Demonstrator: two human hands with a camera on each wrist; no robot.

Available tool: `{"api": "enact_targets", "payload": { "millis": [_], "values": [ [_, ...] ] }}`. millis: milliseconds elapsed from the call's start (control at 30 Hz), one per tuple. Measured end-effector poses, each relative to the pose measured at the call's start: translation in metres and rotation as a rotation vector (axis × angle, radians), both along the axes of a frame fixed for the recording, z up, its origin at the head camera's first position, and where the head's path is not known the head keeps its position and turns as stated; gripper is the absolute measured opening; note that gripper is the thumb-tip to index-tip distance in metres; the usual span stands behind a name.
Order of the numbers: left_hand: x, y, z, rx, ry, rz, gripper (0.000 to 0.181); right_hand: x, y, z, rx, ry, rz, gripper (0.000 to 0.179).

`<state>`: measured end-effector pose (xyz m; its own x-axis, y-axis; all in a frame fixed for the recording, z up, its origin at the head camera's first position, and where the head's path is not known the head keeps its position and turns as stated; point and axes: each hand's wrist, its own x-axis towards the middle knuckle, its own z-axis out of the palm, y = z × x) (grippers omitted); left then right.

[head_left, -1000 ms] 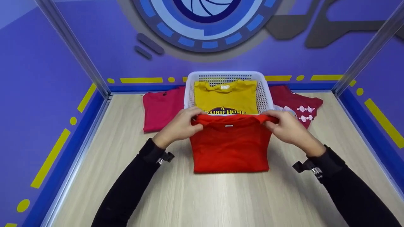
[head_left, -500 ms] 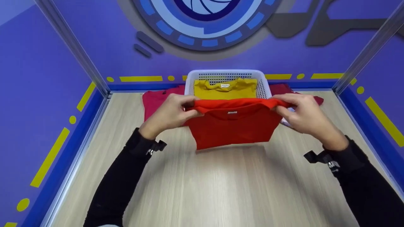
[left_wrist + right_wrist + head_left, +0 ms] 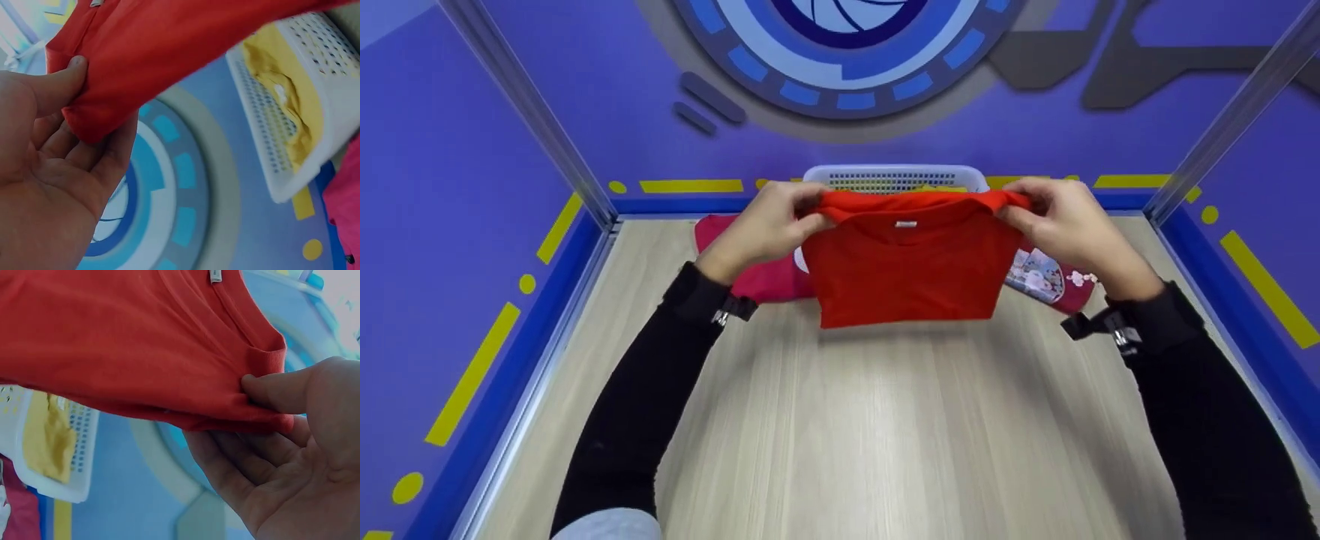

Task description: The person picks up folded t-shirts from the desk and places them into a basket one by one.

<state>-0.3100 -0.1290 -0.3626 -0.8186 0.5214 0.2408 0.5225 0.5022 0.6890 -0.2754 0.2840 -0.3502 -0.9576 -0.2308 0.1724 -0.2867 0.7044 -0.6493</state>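
A folded red T-shirt (image 3: 907, 270) hangs between my two hands, collar up, with a small white label at its neck. My left hand (image 3: 776, 225) pinches its upper left corner between thumb and fingers; the left wrist view shows the thumb lying on the red cloth. At the upper right corner my right hand (image 3: 1057, 225) pinches the shirt the same way. Behind the shirt stands a white plastic basket (image 3: 896, 172), its front mostly hidden in the head view. Inside the basket lies a yellow T-shirt (image 3: 281, 90), best seen in the left wrist view.
Left of the basket, a dark pink garment (image 3: 769, 281) lies on the wooden table (image 3: 885, 435). On the right is a dark red garment (image 3: 1069, 292) with white flower shapes and a printed patch. Blue-purple panels (image 3: 585, 90) enclose the table at the back and sides.
The red T-shirt has been lifted off the table and moved toward the basket, both hands still pinching its corners. It now covers most of the basket and the yellow T-shirt.
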Motion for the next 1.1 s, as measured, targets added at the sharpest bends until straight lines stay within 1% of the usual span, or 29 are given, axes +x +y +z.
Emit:
{"api": "enact_targets", "payload": {
  "millis": [133, 233, 367, 533, 767, 933, 1100],
  "values": [
    [-0.022, 0.001, -0.005, -0.029, -0.051, 0.032, 0.019, -0.025, -0.003, -0.006, -0.01, -0.083, -0.003, 0.031],
    [-0.036, 0.001, -0.007, -0.019, -0.074, 0.062, 0.018, -0.04, -0.006, -0.007, -0.01, -0.1, -0.006, 0.032],
    [-0.053, 0.005, -0.009, -0.02, -0.063, 0.112, 0.019, -0.061, -0.012, -0.009, 0.023, -0.05, -0.022, 0.026],
    [-0.072, 0.012, -0.015, -0.081, -0.076, 0.175, 0.02, -0.086, -0.018, -0.02, 0.092, 0.015, -0.016, 0.02],
    [-0.099, 0.021, -0.023, -0.156, -0.07, 0.226, 0.019, -0.112, -0.021, -0.034, 0.171, 0.018, -0.015, 0.021],
    [-0.112, 0.027, -0.028, -0.174, -0.105, 0.252, 0.022, -0.127, -0.023, -0.044, 0.215, 0.004, -0.02, 0.023],
    [-0.117, 0.033, -0.038, -0.19, -0.105, 0.273, 0.022, -0.14, -0.025, -0.055, 0.242, -0.021, -0.023, 0.023]
  ]
}}
